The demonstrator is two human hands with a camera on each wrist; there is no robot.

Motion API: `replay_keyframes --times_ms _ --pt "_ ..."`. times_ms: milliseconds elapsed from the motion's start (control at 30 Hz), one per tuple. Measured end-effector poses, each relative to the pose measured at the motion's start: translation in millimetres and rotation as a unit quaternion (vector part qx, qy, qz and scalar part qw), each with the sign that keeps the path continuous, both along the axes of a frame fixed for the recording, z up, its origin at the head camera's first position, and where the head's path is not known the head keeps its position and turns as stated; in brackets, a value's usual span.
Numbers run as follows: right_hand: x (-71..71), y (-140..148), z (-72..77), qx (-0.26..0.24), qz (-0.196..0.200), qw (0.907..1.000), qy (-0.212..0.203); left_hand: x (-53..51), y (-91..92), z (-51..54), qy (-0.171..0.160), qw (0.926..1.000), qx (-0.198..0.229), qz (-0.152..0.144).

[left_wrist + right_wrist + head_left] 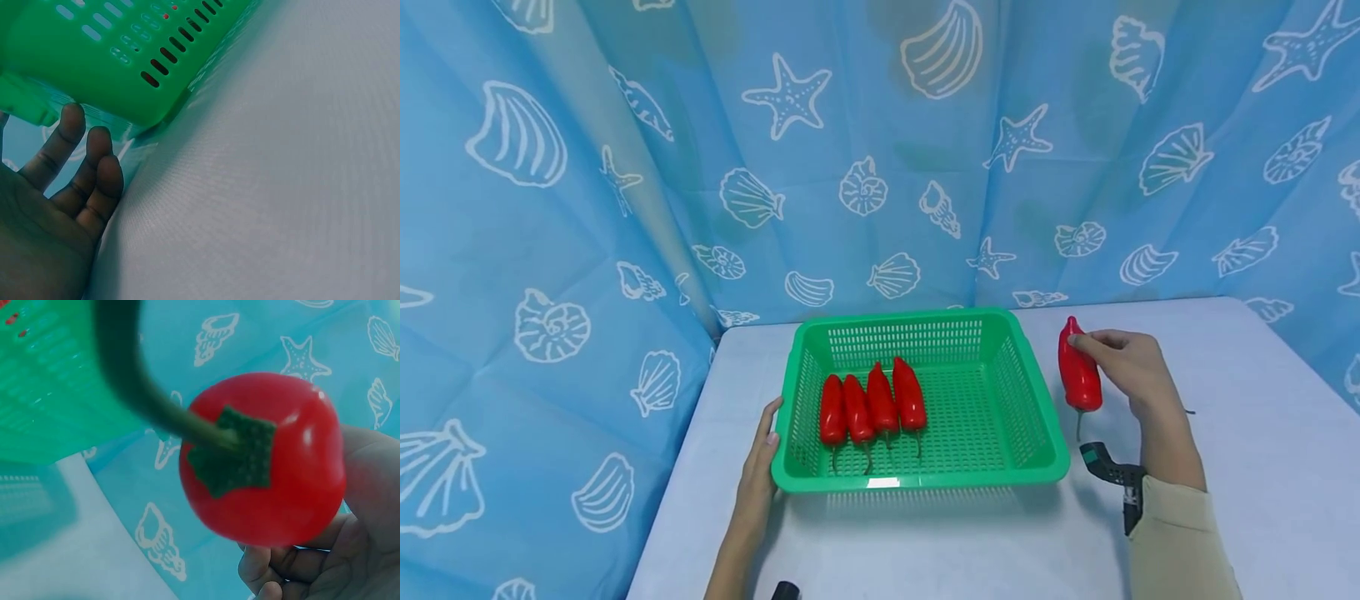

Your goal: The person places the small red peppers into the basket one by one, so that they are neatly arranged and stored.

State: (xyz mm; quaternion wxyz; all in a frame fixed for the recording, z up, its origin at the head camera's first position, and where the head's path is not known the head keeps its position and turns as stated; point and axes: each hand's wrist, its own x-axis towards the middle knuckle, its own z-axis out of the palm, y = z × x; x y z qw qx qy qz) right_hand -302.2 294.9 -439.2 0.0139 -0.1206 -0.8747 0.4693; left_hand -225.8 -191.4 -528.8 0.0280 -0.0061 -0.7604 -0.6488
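Note:
My right hand point(1131, 367) pinches a red pepper point(1080, 371) between thumb and fingers, to the right of the basket. The pepper's tip points up and its stem hangs down. In the right wrist view the pepper's green cap point(234, 453) and curved stem face the camera. Several more red peppers point(882, 400) lie side by side in the left half of a green plastic basket point(921, 481), stems toward me. My left hand point(758, 467) is at the basket's left rim, its fingers point(100, 150) loosely extended beside the wall; exact contact is hard to tell.
The basket stands on a white-covered table point(962, 550). A thin dark stem point(1191, 412) shows just beyond my right wrist, the rest hidden by the arm. A blue curtain point(865, 125) with white shells and starfish hangs behind and to the left.

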Motion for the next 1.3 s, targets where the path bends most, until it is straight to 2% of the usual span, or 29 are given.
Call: replay_keyframes --times_ms 433,633,967,1200,1300 --pt "2.1 -13.9 7.8 -0.011 0.007 0.9998 -0.011 1.2 0.4 -0.8 -0.007 1.0000 -0.001 -0.007" --pt "2.7 -17.8 8.9 -0.013 0.016 0.9998 -0.004 1.2 -0.4 0.2 -0.001 0.9999 0.005 -0.012" --pt "5.2 -22.1 11.4 -0.017 0.029 0.9994 0.000 0.0 0.5 1.9 -0.007 1.0000 -0.005 0.000" --pt "7.3 -21.8 16.7 -0.012 0.037 0.9991 0.015 0.9 -0.5 0.5 0.011 0.9999 0.004 -0.004" --pt "8.3 -23.1 17.3 -0.014 0.040 0.9990 0.017 1.9 0.5 0.1 0.008 1.0000 0.003 -0.004"
